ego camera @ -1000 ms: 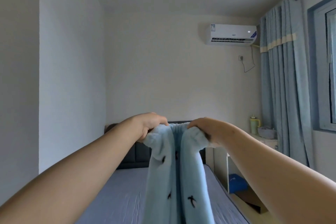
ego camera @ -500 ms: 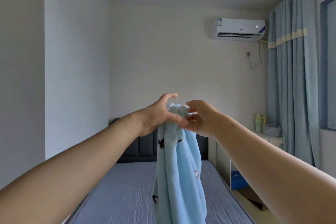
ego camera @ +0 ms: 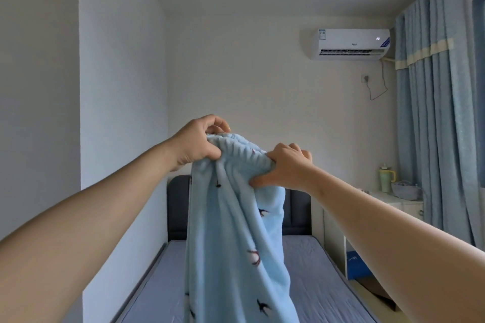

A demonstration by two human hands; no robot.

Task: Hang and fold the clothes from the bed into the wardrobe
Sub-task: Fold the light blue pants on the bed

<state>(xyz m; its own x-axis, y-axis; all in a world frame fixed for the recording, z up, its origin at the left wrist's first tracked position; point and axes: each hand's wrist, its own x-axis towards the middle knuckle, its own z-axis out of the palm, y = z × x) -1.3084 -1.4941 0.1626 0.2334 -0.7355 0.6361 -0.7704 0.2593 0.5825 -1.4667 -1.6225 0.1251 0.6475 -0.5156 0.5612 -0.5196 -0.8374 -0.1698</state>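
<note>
**Fleece trousers held up by the waistband, above the bed**

Head view: the left grip point(ego camera: 202, 143) and the right grip point(ego camera: 284, 169) are each clamped on the gathered waistband point(ego camera: 244, 152) of the pale blue fleece trousers point(ego camera: 236, 231), fingers curled over the far side and thumbs pinching the near side; the left sits higher than the right, so the band slopes; the trousers hang in the air over the bed point(ego camera: 315, 283), in front of its dark headboard point(ego camera: 178, 207), and their lower end runs out of the bottom of the frame; the wardrobe is not in view

The step in hand looks like squaring the garment up before a fold; it would go best with the two grips brought level and drawn apart until the elastic lies flat, so the legs drop straight and lie one over the other; thick fleece probably bunches and holds its creases badly, so a light shake and then a lay-down on the bed's bare middle would likely give a neater fold than folding in the air

Writing: the air conditioner point(ego camera: 350, 43) carries a sticker at its upper left corner, a small mark at its middle and a blue tag at its right end, all too small to read; the blue box point(ego camera: 354, 265) in the shelf beside the bed bears a faint white mark, also illegible; the trousers show only small dark bird figures, no lettering
</note>
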